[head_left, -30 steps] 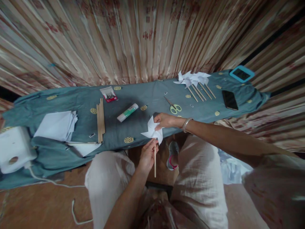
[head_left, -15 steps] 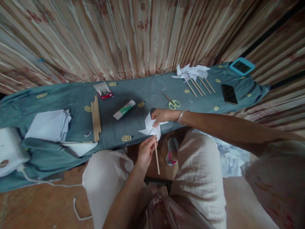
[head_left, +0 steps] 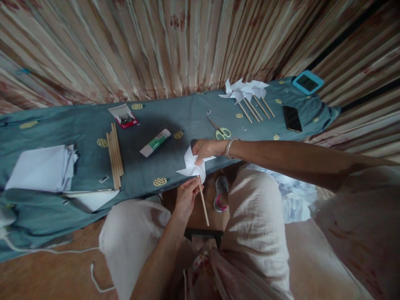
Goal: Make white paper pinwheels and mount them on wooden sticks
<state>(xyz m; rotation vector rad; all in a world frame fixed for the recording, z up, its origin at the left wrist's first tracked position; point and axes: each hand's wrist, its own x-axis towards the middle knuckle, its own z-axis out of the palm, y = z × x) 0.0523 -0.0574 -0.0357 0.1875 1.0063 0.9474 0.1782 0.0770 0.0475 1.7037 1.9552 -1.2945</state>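
My left hand (head_left: 186, 195) pinches the top of a thin wooden stick (head_left: 203, 203) that slants down toward my lap. A white paper pinwheel (head_left: 190, 165) sits at the stick's upper end, over the near edge of the table. My right hand (head_left: 204, 148) is closed on the pinwheel's centre from above, a bracelet on its wrist. Both hands meet at the pinwheel.
The table wears a blue-grey cloth (head_left: 78, 129). On it lie a glue stick (head_left: 155, 142), a bundle of wooden sticks (head_left: 115, 155), a small box of pins (head_left: 124, 116), a stack of white paper (head_left: 40, 167), yellow scissors (head_left: 221, 132), finished pinwheels (head_left: 245, 95), a black phone (head_left: 292, 118) and a blue-cased device (head_left: 308, 82).
The stick's lower end has swung to the right, so it now slants. The view has shifted, and the white object at the far left has left the picture.
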